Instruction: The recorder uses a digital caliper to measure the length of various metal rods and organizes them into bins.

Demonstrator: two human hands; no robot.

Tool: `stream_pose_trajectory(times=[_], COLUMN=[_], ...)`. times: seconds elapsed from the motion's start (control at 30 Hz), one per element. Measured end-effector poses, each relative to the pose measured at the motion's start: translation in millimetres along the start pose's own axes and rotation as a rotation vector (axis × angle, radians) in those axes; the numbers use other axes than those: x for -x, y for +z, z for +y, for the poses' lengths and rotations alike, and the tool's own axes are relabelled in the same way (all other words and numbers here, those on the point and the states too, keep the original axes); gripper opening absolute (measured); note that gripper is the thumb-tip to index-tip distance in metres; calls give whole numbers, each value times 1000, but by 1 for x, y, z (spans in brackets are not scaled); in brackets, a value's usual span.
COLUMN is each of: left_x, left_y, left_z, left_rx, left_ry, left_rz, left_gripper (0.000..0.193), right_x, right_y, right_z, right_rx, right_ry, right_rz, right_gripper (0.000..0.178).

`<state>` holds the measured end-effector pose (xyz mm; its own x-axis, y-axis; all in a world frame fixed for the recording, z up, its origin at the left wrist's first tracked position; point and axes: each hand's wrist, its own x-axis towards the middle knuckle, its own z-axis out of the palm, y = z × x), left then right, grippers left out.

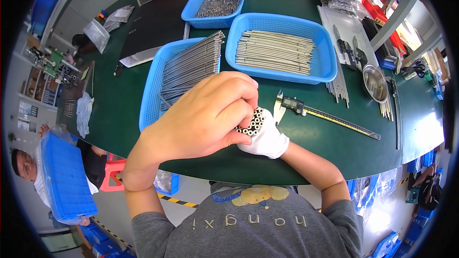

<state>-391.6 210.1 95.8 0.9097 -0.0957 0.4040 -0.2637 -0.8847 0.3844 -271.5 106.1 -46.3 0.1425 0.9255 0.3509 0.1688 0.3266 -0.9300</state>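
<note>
My right hand, in a white glove, is wrapped round a bundle of thin metal tubes. Their round hollow ends face up toward me. From the left my bare left hand reaches over the bundle, thumb and fingers closed at the tube ends along its left side. What exactly sits between those fingertips is partly hidden. Under and beyond the left hand stands a blue basket of dark grey rods. A second blue basket holds paler metal rods. Just right of the glove lies a digital caliper.
At the back, a blue basket contains small metal parts. A black folder lies at left. Knives, loose rods and a metal bowl are at right. Beyond the table's left edge, a person holds a blue bin near a red stool.
</note>
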Motion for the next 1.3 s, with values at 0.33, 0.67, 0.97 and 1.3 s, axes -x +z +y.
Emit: stream_pose_trajectory(times=[0.33, 0.67, 0.97, 1.3], left_x=[-1, -1, -15, -9], left_y=[-8, -8, -17, -123], left_z=[-1, -8, -5, 7], left_rx=[75, 133, 69, 430], left_ry=[25, -19, 70, 104], left_rz=[-45, -98, -128, -69], left_gripper=[34, 30, 32, 27], right_x=[-2, -8, -8, -9], right_y=[-2, -6, -6, 1], right_z=[0, -3, -2, 8], right_rx=[-91, -43, 59, 30], right_ry=[21, 33, 31, -169], right_rz=[-62, -175, -175, -55], right_gripper=[26, 19, 20, 24])
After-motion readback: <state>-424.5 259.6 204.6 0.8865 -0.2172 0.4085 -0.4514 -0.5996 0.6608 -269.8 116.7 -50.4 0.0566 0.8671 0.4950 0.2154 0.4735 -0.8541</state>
